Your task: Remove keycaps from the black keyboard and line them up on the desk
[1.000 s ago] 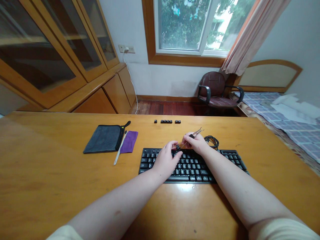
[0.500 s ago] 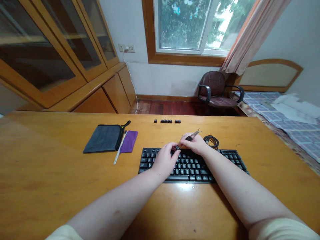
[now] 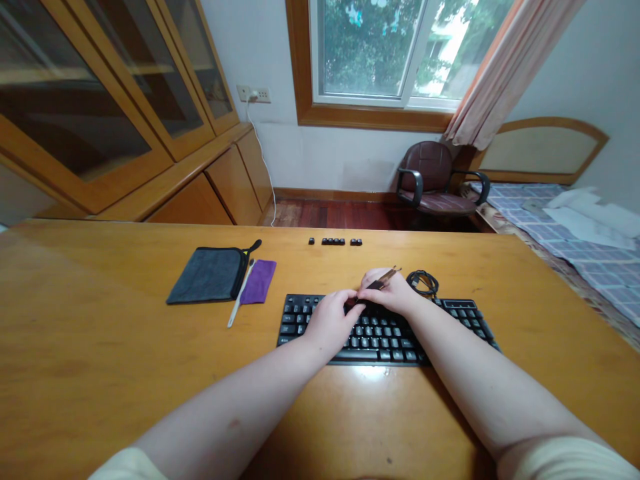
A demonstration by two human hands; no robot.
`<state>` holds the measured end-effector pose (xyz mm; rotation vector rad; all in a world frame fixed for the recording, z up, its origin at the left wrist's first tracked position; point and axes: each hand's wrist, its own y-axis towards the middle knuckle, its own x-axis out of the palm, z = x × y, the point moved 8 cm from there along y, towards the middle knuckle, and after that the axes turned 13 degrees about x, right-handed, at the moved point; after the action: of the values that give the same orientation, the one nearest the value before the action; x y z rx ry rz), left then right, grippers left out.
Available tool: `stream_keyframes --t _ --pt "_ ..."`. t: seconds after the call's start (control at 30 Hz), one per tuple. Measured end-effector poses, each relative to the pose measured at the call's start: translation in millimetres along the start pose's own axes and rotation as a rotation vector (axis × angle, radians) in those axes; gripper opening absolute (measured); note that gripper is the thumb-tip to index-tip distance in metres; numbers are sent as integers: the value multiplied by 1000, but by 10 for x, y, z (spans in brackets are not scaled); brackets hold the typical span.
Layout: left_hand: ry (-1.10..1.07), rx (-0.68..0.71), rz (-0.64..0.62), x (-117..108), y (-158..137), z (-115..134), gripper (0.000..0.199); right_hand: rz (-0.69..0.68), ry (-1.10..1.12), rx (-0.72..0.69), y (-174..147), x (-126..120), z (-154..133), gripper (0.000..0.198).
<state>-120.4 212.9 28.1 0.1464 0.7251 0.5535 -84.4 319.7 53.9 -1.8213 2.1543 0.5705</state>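
Note:
A black keyboard (image 3: 370, 343) lies on the wooden table below both hands. In my right hand (image 3: 393, 293) is a keycap puller (image 3: 383, 279) with a dark handle; its thin metal prongs point up and to the right. My left hand (image 3: 330, 320) rests over the keyboard's upper rows, thumb and forefinger pinched close to the puller's near end. Between them is a small dark piece, apparently a keycap, mostly hidden by the fingers. The fingertips of both hands almost meet.
Several loose black keycaps (image 3: 333, 241) stand in a row near the table's far edge. To the left lie a grey cloth (image 3: 210, 275), a purple cloth (image 3: 259, 281) and a white-handled brush (image 3: 238, 301). A coiled black cable (image 3: 423, 283) sits behind the keyboard.
The puller has tilted slightly lower in my right hand. The dark piece at my left fingertips, plainer before, is now more covered. Both hands keep nearly the same place.

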Motion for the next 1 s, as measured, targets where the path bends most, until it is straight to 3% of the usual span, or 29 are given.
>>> stream_keyframes --t 0.2,0.4,0.57,0.67,0.83,1.0 --pt "-20 13 24 -7 11 12 22 30 -101 -65 -47 39 -78 25" --pt "-48 -40 132 -71 2 -62 27 151 -75 24 -19 -50 40 23" --pt "-60 -7 115 -82 9 -3 26 60 205 142 19 -10 178 26" --pt "-68 -15 154 -114 -2 -3 23 10 302 136 27 8 149 24" --pt "-61 -24 235 -162 -23 -58 23 -67 305 107 34 23 100 18" --pt "-87 -41 281 -214 -14 -92 25 0 221 26 32 -36 48 12"
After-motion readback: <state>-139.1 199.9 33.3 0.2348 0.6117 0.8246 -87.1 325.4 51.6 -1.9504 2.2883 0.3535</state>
